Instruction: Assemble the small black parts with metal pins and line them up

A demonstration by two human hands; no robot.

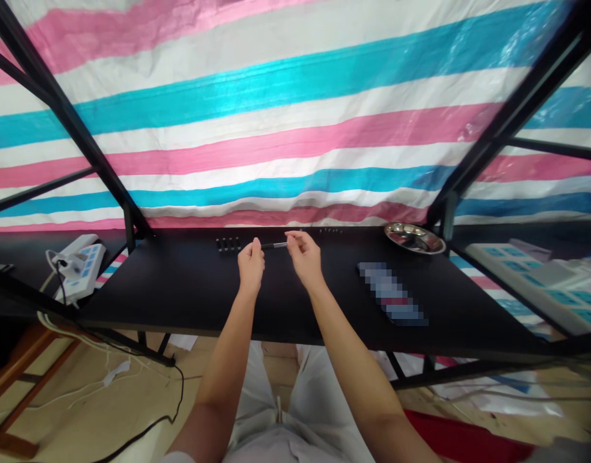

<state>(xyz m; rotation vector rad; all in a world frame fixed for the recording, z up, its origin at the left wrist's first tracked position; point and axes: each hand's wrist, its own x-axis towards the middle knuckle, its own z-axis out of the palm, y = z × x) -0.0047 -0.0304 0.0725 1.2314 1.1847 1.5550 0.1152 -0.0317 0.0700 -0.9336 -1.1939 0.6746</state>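
Above the black tabletop (189, 292), both hands hold a slim pen (274, 245) level between them. Its left part is black and its right part looks silvery or clear. My left hand (251, 265) is closed around the black end, thumb on top. My right hand (305, 254) pinches the other end between thumb and fingers; the tip there is hidden. Just left of my left hand lie several short black cylinders (228, 244) with light ends, in a row. Beyond my right hand, several tiny pieces (330, 231) lie near the back edge, too small to name.
A round shiny metal dish (415, 238) stands at the back right. A blurred-out flat object, probably a phone (391, 294), lies in front of it. Black frame posts (78, 138) rise on both sides before a striped sheet (295, 141). A power strip (87, 273) sits left.
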